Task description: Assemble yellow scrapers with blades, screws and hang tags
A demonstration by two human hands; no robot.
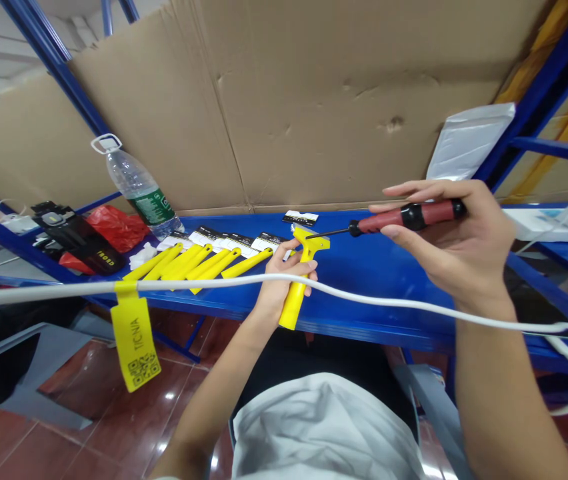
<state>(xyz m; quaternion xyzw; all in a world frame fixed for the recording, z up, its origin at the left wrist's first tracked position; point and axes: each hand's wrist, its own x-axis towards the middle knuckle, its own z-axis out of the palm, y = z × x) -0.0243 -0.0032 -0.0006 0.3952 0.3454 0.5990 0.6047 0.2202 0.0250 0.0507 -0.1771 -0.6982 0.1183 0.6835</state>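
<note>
My left hand [284, 275] is closed around the neck of a yellow scraper [294, 303], its wide head tilted up and away from me. In my right hand [457, 243] is a screwdriver [389, 219] with a red and black handle, gripped between thumb and fingers. The screwdriver's dark shaft points left, and its tip meets the scraper's head; whether it sits in a screw I cannot tell. Left of my left hand, several yellow handles [199, 263] lie in a row beside black and white cards [264, 243]. Another such card [301, 217] lies behind the scraper.
A white cable [379, 299] with a yellow tag [135, 340] runs across the view in front of my hands. At the left stand a large plastic bottle [144, 193], a black flask [81, 240] and a red bag [119, 227]. Cardboard [314, 100] walls the blue table's back [364, 267].
</note>
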